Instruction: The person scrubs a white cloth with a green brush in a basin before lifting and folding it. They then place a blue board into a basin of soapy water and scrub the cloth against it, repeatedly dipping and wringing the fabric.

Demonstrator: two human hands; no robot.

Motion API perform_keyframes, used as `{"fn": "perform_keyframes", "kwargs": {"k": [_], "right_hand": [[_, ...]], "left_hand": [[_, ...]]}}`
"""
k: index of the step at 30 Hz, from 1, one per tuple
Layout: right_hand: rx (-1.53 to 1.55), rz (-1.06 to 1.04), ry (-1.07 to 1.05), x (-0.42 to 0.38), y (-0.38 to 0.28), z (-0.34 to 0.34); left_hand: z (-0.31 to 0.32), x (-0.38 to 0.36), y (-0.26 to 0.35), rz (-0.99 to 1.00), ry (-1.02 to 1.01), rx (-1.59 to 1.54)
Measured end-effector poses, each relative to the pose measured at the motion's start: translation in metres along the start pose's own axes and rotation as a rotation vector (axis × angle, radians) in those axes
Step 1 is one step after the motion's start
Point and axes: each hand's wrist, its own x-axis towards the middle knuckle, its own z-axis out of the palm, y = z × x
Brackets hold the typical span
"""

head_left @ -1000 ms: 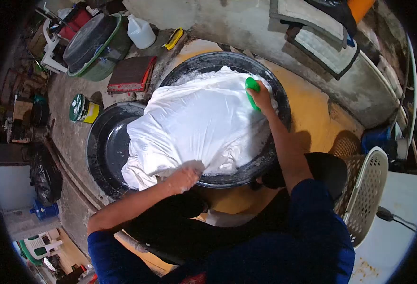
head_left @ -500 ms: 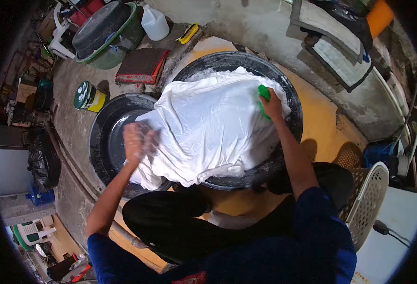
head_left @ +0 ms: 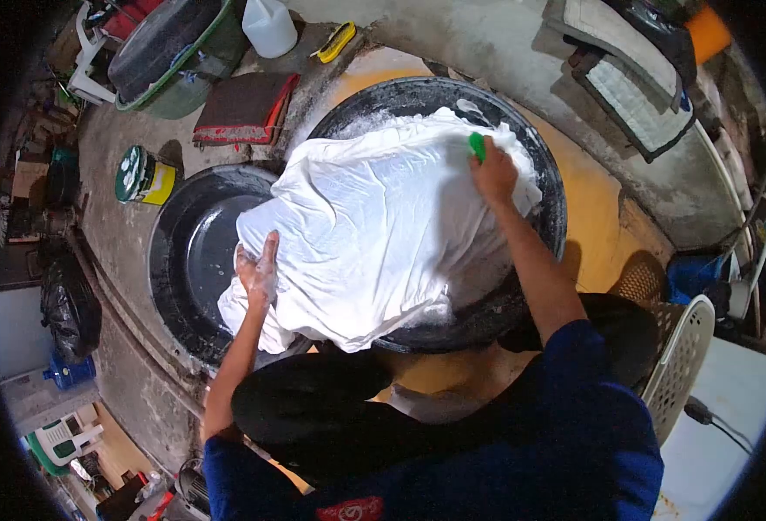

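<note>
A wet white cloth (head_left: pixel 361 226) is spread over a large dark basin (head_left: pixel 552 182) and reaches onto the rim of a smaller dark basin (head_left: pixel 161 252) at the left. My right hand (head_left: pixel 494 174) is closed around a green brush (head_left: pixel 478 146) on the cloth's upper right part. At the cloth's left edge, my left hand (head_left: pixel 259 273) rests with thumb and fingers apart, suds on its skin. Suds also cling to the cloth and the large basin's inner wall.
Behind the basins are a folded dark red mat (head_left: pixel 242 111), a white jug (head_left: pixel 269 28), a yellow-handled brush (head_left: pixel 337 42) and a green tub (head_left: pixel 179 95). A yellow-labelled bucket (head_left: pixel 159 182) stands left. A perforated basket (head_left: pixel 680 365) is at my right.
My left hand, blurred before, now shows clearly lower against the cloth's left edge. My right hand and the green brush have shifted slightly up and left. The view has tilted a little.
</note>
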Motion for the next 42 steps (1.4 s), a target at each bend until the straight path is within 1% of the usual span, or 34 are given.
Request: {"fn": "perform_keyframes", "kwargs": {"k": [2,3,4,5,6,7,8,9,10,11,12,13,14,15,16,17,18,19,20,22,23,25,28,29,31,33,34,35,37,38,39,40,41,42], "right_hand": [[0.356,0.069,-0.05,-0.008,-0.033,0.033],[0.576,-0.244,0.095,-0.031,-0.083,0.05],[0.469,-0.304,0.039,-0.068,-0.152,0.044],[0.456,-0.426,-0.203,-0.088,-0.205,0.002],[0.542,-0.492,0.066,-0.104,-0.232,-0.009],[0.626,-0.414,-0.041,-0.096,-0.222,-0.007],[0.706,-0.328,-0.15,-0.081,-0.203,-0.001],[0.587,-0.274,-0.052,-0.07,-0.156,0.036],[0.556,-0.291,0.12,-0.049,-0.09,0.063],[0.194,0.185,-0.47,-0.02,-0.042,0.041],[0.195,0.083,-0.327,-0.022,-0.037,0.045],[0.191,-0.024,-0.179,-0.024,-0.031,0.055],[0.186,-0.125,-0.031,-0.025,-0.025,0.062],[0.545,-0.273,0.105,-0.044,-0.086,0.051],[0.515,-0.179,-0.148,-0.07,-0.156,0.031],[0.646,-0.276,-0.219,-0.096,-0.205,0.015],[0.606,-0.388,-0.217,-0.112,-0.233,-0.014],[0.646,-0.394,-0.143,-0.106,-0.225,-0.006],[0.686,-0.388,-0.086,-0.105,-0.208,0.006],[0.626,-0.137,0.007,-0.073,-0.119,0.029],[0.475,0.044,-0.17,-0.051,-0.064,0.001],[0.36,0.104,-0.217,-0.037,-0.042,-0.019],[0.477,-0.231,0.144,-0.08,-0.118,0.034],[0.593,-0.127,-0.222,-0.104,-0.173,0.005],[0.615,-0.201,-0.125,-0.105,-0.172,0.008],[0.633,-0.255,-0.042,-0.116,-0.169,0.015],[0.546,-0.267,0.14,-0.097,-0.124,0.016],[0.419,-0.012,-0.185,-0.074,-0.076,0.004],[0.22,0.217,-0.472,-0.043,-0.044,-0.016],[0.197,0.221,-0.56,-0.04,-0.048,-0.015],[0.173,0.228,-0.643,-0.038,-0.054,-0.012],[0.417,0.005,-0.299,-0.055,-0.091,0.0],[0.649,-0.208,0.041,-0.091,-0.148,0.012],[0.671,-0.294,-0.053,-0.111,-0.191,0.008]], "left_hand": [[0.022,0.01,-0.035,-0.149,-0.108,-0.408],[0.014,0.002,-0.018,-0.214,-0.153,-0.496],[0.002,-0.004,0.004,-0.274,-0.199,-0.58],[-0.01,-0.006,0.032,-0.305,-0.167,-0.458],[-0.002,0.0,0.01,-0.252,-0.165,-0.465],[0.012,0.009,-0.032,-0.204,-0.17,-0.47],[0.009,0.004,-0.024,-0.228,-0.174,-0.54],[0.006,-0.001,-0.014,-0.253,-0.177,-0.61],[0.004,0.001,-0.01,-0.249,-0.19,-0.514],[0.001,0.001,-0.008,-0.247,-0.205,-0.415],[0.0,0.003,-0.007,-0.24,-0.215,-0.32],[0.007,0.003,-0.012,-0.245,-0.182,-0.351],[0.005,0.001,-0.002,-0.255,-0.182,-0.387],[0.001,-0.001,0.014,-0.265,-0.177,-0.425],[-0.004,-0.005,0.021,-0.281,-0.174,-0.452],[-0.003,-0.008,0.002,-0.313,-0.212,-0.686],[0.008,-0.001,-0.029,-0.33,-0.243,-0.934],[0.016,0.005,-0.044,-0.342,-0.284,-1.181],[0.011,0.001,-0.039,-0.349,-0.28,-0.973],[0.001,0.002,-0.007,-0.339,-0.258,-0.58],[0.001,-0.002,0.003,-0.327,-0.213,-0.765],[0.005,0.001,0.003,-0.333,-0.185,-0.79],[0.007,0.001,0.002,-0.336,-0.175,-0.821],[0.006,0.0,-0.002,-0.341,-0.176,-0.824],[0.024,0.019,-0.06,-0.263,-0.253,-0.778],[0.021,0.015,-0.063,-0.256,-0.27,-0.761],[0.009,0.006,-0.02,-0.277,-0.232,-0.786],[0.0,-0.003,0.004,-0.306,-0.198,-0.803],[0.002,-0.002,0.009,-0.301,-0.193,-0.812],[0.002,-0.002,0.01,-0.299,-0.193,-0.816],[0.003,0.001,0.009,-0.297,-0.195,-0.728],[0.006,0.005,0.006,-0.296,-0.189,-0.644],[0.005,0.003,0.0,-0.302,-0.19,-0.546],[0.002,-0.004,-0.004,-0.282,-0.198,-0.617]]}}
